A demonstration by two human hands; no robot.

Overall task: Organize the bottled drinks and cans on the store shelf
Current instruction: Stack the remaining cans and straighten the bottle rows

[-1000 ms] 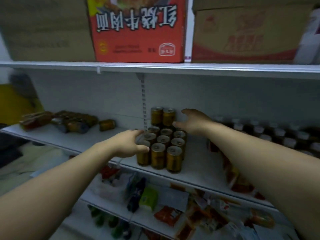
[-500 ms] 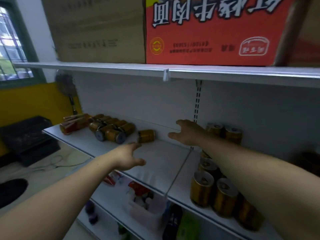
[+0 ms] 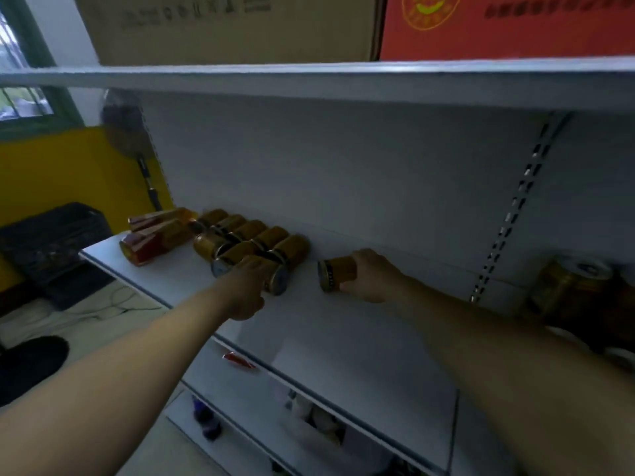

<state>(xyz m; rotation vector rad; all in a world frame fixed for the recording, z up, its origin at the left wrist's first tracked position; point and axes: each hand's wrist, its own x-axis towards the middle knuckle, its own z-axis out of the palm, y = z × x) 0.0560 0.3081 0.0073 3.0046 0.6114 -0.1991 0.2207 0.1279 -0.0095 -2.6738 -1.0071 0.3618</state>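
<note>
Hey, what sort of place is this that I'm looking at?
Most likely a small grocery shop or its stockroom: long white metal shelves on slotted uprights, gold drink cans lying on one shelf, and large cardboard cartons stacked on top.

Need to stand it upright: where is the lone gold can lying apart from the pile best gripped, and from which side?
Grip the lone gold can round its cylindrical side wall, from its right. It lies on its side, rimmed end facing left toward the pile, and the right hand wraps it there.
</note>
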